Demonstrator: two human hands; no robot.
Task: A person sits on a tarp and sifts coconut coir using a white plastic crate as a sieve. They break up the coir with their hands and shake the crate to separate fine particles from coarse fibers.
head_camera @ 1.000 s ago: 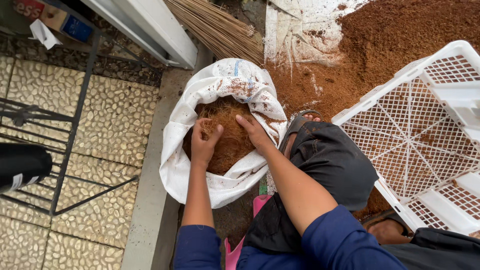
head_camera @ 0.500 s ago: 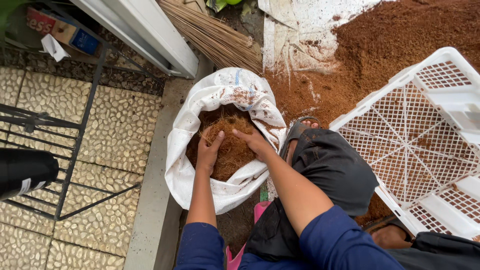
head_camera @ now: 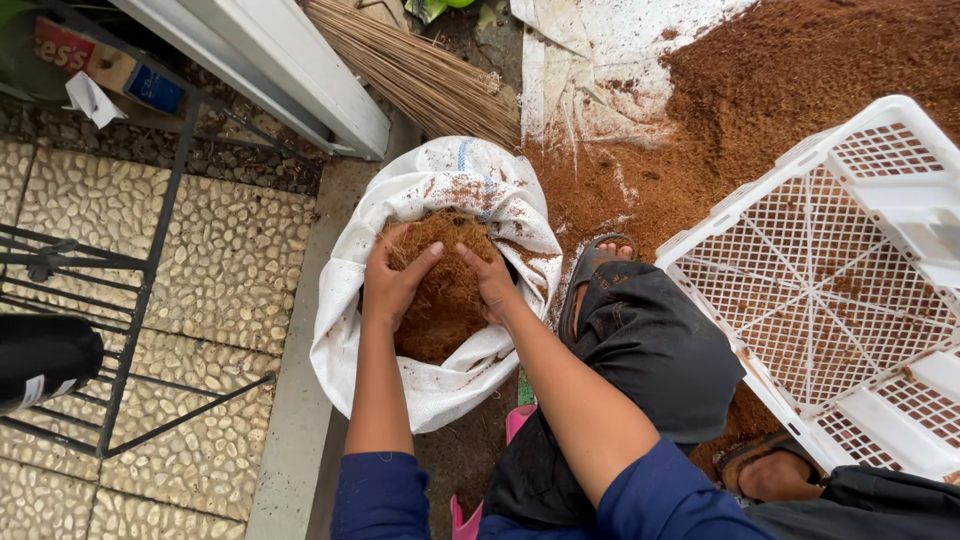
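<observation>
A white woven sack (head_camera: 430, 385) stands open on the ground, its mouth rolled down, filled with brown coconut fibre (head_camera: 440, 300). Both my hands are inside its mouth. My left hand (head_camera: 390, 280) presses down on the fibre with fingers curled over a clump. My right hand (head_camera: 492, 280) rests on the fibre at the right side, fingers bent into it. My blue sleeves show at the bottom of the view.
A white plastic lattice crate (head_camera: 840, 290) lies tilted at the right. A heap of red-brown coco peat (head_camera: 780, 90) covers white sheeting behind it. A bundle broom (head_camera: 410, 65) lies at the top. A black metal rack (head_camera: 110, 270) stands on pebble paving at left. My sandalled foot (head_camera: 595, 265) is next to the sack.
Both hands have pushed further into the sack and closed in on the fibre. The view has shifted slightly.
</observation>
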